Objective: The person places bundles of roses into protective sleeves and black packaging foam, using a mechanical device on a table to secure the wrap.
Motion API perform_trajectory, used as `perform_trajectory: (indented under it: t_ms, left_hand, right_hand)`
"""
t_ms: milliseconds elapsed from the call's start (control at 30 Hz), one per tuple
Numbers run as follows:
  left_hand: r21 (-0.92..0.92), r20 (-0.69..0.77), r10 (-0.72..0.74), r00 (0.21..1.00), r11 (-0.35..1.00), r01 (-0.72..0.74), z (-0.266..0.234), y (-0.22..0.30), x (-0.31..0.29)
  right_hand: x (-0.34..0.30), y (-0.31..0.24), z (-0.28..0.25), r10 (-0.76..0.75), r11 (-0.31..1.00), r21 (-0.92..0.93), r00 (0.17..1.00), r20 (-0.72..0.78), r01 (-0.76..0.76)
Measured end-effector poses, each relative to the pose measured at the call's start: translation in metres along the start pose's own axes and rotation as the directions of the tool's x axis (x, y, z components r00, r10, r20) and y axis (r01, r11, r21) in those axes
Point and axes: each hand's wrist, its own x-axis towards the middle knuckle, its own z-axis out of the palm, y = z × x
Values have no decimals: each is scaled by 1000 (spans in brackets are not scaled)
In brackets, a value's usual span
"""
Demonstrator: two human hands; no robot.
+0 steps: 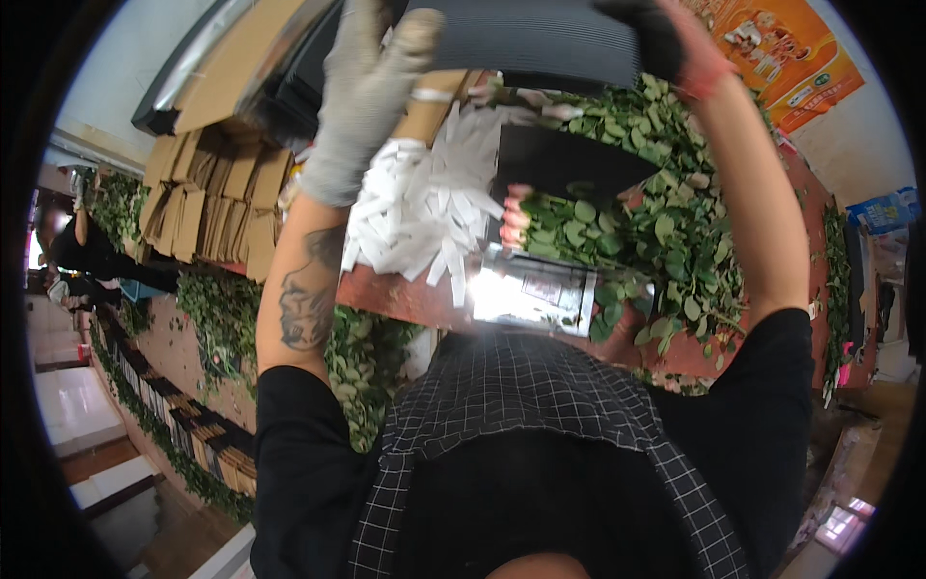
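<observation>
My left hand (371,96), in a pale knit glove, is raised above the table beside a black ridged sheet or stack (526,43). Its thumb stands apart from the fingers, which run to the top edge of the view; I see nothing held. At the right end of the ridged stack is my right hand (666,48), in a black glove with a reddish cuff. Its fingers blend into the black and are partly cut off. Below lie white paper strips (420,193), a flat black panel (569,150) and pink-tipped leafy stems (559,227).
Folded brown cardboard pieces (207,198) stand at the left. A shiny, glare-covered flat object (535,289) lies at the reddish table's (405,297) near edge. Leafy stems (675,212) heap at the right, beneath an orange poster (791,53). Another person (82,241) is far left.
</observation>
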Motion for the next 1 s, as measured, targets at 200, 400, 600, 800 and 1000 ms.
perform_trajectory:
  t_ms: [200, 400, 600, 800, 1000]
  left_hand:
    - [-70, 400, -605, 688, 729, 681, 9, -49, -98]
    - [379, 478, -842, 250, 455, 806, 51, -99, -138]
    - [-303, 504, -773, 385, 260, 917, 80, -104, -141]
    - [340, 516, -856, -31, 171, 925, 80, -127, -162]
    - [261, 526, -829, -188, -52, 964, 69, -122, -141]
  right_hand:
    - [-109, 86, -73, -306, 842, -494, 946, -103, 218]
    - [-113, 226, -185, -283, 873, -479, 898, -337, 95]
    - [-111, 239, -209, -150, 859, -493, 853, -500, -138]
    - [-115, 261, -218, -149, 841, -520, 863, -482, -145]
    - [-111, 116, -111, 237, 156, -964, 939, 249, 217]
